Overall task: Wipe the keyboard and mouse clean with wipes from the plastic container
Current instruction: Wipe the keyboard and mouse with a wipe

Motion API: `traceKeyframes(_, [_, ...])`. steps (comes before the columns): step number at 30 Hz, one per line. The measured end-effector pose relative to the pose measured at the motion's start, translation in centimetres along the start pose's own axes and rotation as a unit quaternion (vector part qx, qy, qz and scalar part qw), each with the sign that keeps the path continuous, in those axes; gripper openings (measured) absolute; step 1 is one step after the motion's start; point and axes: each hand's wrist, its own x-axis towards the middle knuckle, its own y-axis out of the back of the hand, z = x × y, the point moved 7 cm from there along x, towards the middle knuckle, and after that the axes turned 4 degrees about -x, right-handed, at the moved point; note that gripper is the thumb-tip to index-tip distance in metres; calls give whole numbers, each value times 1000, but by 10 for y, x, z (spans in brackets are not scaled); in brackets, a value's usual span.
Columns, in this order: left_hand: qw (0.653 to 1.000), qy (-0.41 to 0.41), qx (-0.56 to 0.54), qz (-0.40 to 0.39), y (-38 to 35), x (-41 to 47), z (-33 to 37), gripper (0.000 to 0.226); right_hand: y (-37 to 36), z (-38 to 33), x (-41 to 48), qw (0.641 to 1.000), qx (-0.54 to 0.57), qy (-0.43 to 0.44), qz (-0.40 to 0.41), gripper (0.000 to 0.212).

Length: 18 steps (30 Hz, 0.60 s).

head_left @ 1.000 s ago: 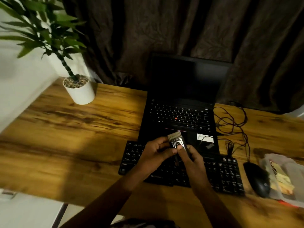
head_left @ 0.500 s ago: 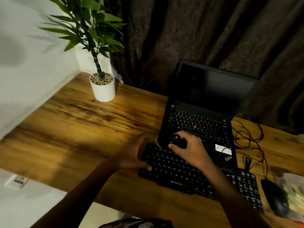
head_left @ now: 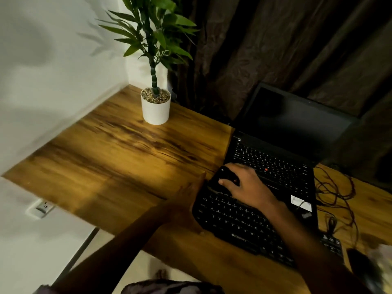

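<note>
While both my hands are meeting at the keyboard [head_left: 231, 221], I am weighing my hold.
Nearest, the mouse [head_left: 360, 265] is lying blurred at right. The keyboard is looking light, stiff and liable to slide, so I am favouring its ends. My left hand [head_left: 188, 194] is lying against the left end, and I cannot tell its grip. My right hand [head_left: 252, 187] is curling its fingers [head_left: 228, 183] round a small dark object [head_left: 224, 174], just before the laptop [head_left: 275, 164].

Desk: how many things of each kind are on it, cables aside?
Laptop: 1
Separate keyboard: 1
Mouse: 1
Potted plant: 1
Small dark object gripped by the right hand: 1
Total: 5, leaving out a blurred thing at the right edge.
</note>
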Motion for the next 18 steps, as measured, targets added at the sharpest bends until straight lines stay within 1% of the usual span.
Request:
traceKeyframes(2, [1000,-21,0,-5,4,-3,14,159,4,7,-1,1000,-13,-10,-7,37])
traceKeyframes(5, [1000,-19,18,14,9,-4,18,158,7,19,-5,999,-29,-34,-6,42])
traceKeyframes(7, [1000,-17,23,13,7,-3,15,158,7,18,-6,999,-27,-40,6,40])
traceKeyframes(10, [999,-18,38,16,8,-2,17,160,1,1,0,999,-6,-22,27,32])
traceKeyframes(12, [999,-27,42,11,8,-1,18,160,-6,-10,5,1000,9,-10,25,29])
traceKeyframes(15, [999,-26,40,12,9,-1,19,161,-7,-11,5,1000,22,-10,8,29])
traceKeyframes(18, [999,-14,36,8,7,0,15,162,1,6,-4,1000,19,-16,-7,35])
